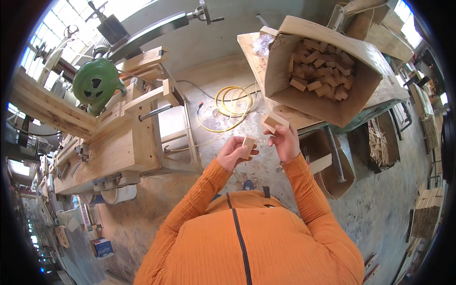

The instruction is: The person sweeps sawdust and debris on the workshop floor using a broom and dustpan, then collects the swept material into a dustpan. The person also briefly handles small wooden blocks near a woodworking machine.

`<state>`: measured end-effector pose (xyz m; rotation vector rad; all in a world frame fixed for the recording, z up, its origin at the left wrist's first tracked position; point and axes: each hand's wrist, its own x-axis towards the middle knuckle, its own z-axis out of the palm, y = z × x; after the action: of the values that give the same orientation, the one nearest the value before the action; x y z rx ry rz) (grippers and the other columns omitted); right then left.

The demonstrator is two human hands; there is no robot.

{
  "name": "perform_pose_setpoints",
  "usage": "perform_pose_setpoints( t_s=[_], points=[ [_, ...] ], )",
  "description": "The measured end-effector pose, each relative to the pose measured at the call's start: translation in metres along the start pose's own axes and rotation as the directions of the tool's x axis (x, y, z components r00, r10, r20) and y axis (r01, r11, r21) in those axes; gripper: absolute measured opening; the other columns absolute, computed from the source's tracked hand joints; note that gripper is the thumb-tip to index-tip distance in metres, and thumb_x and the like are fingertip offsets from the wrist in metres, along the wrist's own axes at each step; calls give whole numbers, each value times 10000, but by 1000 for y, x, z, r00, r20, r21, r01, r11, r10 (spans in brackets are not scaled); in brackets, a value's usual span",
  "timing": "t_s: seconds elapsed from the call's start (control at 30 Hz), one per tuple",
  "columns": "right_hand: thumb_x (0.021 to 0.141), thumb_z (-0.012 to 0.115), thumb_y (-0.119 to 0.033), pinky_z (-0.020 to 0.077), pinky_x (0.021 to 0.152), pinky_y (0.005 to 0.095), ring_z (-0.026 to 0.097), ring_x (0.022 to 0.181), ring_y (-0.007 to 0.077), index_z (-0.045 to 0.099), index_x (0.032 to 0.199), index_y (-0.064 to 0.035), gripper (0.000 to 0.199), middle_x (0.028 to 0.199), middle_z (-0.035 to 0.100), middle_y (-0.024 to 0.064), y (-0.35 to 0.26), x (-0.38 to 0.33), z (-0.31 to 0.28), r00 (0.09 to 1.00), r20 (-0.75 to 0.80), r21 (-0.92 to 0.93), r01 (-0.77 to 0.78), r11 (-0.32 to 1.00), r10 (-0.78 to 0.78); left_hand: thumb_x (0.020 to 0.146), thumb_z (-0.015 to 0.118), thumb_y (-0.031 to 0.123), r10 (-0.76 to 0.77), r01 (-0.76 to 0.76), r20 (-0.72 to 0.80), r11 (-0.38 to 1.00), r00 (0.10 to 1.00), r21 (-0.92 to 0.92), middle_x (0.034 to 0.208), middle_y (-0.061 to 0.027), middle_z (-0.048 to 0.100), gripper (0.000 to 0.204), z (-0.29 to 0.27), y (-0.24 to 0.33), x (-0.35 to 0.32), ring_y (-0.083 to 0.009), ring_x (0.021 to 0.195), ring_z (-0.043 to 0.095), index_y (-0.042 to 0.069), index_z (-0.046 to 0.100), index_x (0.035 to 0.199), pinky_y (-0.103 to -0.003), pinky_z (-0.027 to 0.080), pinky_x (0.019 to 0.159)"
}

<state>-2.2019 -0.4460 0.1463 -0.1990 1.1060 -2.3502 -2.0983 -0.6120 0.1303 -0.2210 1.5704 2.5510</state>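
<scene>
My left hand [232, 153] is closed around a small pale wooden block [247, 147], held upright in front of my body. A second wooden block [274, 121] is pinched in my right hand [286, 142], a little higher and to the right. The two blocks are apart from each other. Beyond my right hand, a large cardboard box [351, 107] lies tipped on a wooden worktop with its opening toward me. Many similar wooden blocks [325, 71] are heaped inside it.
On the left stands a wooden workbench [121, 152] with a green machine housing [96, 80]. A coiled yellow hose [232, 121] lies on the floor ahead. Under the right worktop [254, 52] sit an open carton [332, 183] and a metal bar [335, 154]. A blue box [102, 248] rests at lower left.
</scene>
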Motion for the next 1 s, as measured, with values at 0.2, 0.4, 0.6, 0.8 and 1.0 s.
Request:
perform_pose_setpoints(
  t_s=[0.2, 0.4, 0.6, 0.8, 1.0],
  points=[
    [748, 636, -202, 425, 755, 306, 480, 943, 240, 512, 1121, -35, 427, 1047, 470, 112, 41, -16, 29, 798, 453, -782, 569, 252, -397, 863, 484, 171, 26, -84, -156, 922, 987, -378, 1063, -78, 519, 338, 7, -3, -16, -192, 958, 525, 86, 366, 1168, -364, 429, 848],
    [741, 631, -257, 401, 792, 368, 473, 916, 298, 501, 1124, -40, 459, 1007, 490, 120, 59, -16, 44, 797, 560, -777, 600, 192, -227, 810, 593, 109, 43, -136, -271, 933, 962, -333, 988, -42, 551, 342, -17, -5, -37, -149, 875, 548, 38, 454, 1115, -295, 473, 768],
    [766, 574, -294, 425, 723, 390, 507, 815, 334, 509, 1014, -20, 375, 964, 509, 138, 58, -19, 54, 792, 610, -783, 608, 131, -27, 781, 619, 53, 192, -258, -286, 941, 939, -217, 971, -39, 557, 356, -27, -9, -45, -142, 868, 557, 33, 463, 1101, -286, 490, 738],
    [782, 556, -219, 451, 683, 337, 541, 786, 305, 529, 1012, -24, 303, 933, 545, 122, 55, -16, 50, 770, 631, -774, 616, 147, 95, 793, 606, 64, 94, -163, -239, 943, 966, -289, 968, -47, 557, 281, -28, -2, -53, -151, 877, 563, 47, 464, 1035, -305, 492, 755],
    [782, 542, -9, 475, 698, 289, 558, 894, 212, 508, 1094, -13, 314, 1033, 537, 127, 35, -17, 49, 837, 525, -704, 529, 474, -155, 799, 592, 58, 102, -194, -312, 940, 945, -280, 987, -62, 560, 276, -23, 6, -58, -169, 903, 569, 45, 439, 1028, -316, 494, 771]
  ],
)
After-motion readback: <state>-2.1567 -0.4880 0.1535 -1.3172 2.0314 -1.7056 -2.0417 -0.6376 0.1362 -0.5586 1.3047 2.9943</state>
